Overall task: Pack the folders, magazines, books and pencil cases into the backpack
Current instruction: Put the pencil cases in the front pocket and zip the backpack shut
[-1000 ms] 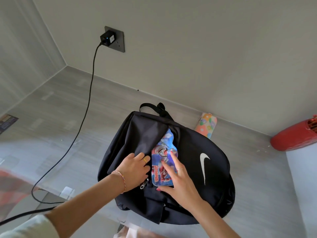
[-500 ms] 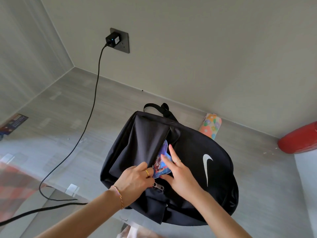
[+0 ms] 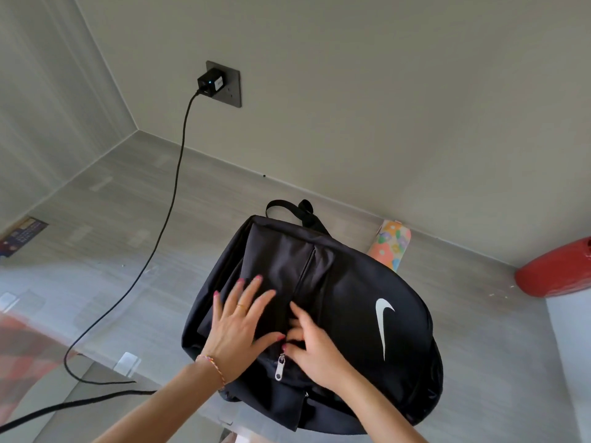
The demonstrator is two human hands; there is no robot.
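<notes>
A black backpack (image 3: 351, 282) with a white swoosh lies on the grey table (image 3: 486, 330). My left hand (image 3: 240, 324) rests flat on its front pocket with the fingers spread. My right hand (image 3: 316, 343) presses bent fingers against the pocket's zip opening, just above the hanging silver zip pull (image 3: 279, 370), which neither hand holds. The blue pencil case is out of sight inside the pocket. A floral pencil case (image 3: 388, 243) lies behind the backpack against the wall.
A black charger (image 3: 211, 83) sits in the wall socket, and its cable (image 3: 172, 199) trails down across the table to the left of the backpack. A red object (image 3: 556, 273) lies at the right edge. A printed booklet (image 3: 22, 235) lies far left.
The blue pencil case slid fully into the front pocket and is now hidden. My left hand let go of the pocket edge and spread flat on it. The right hand moved down to the opening.
</notes>
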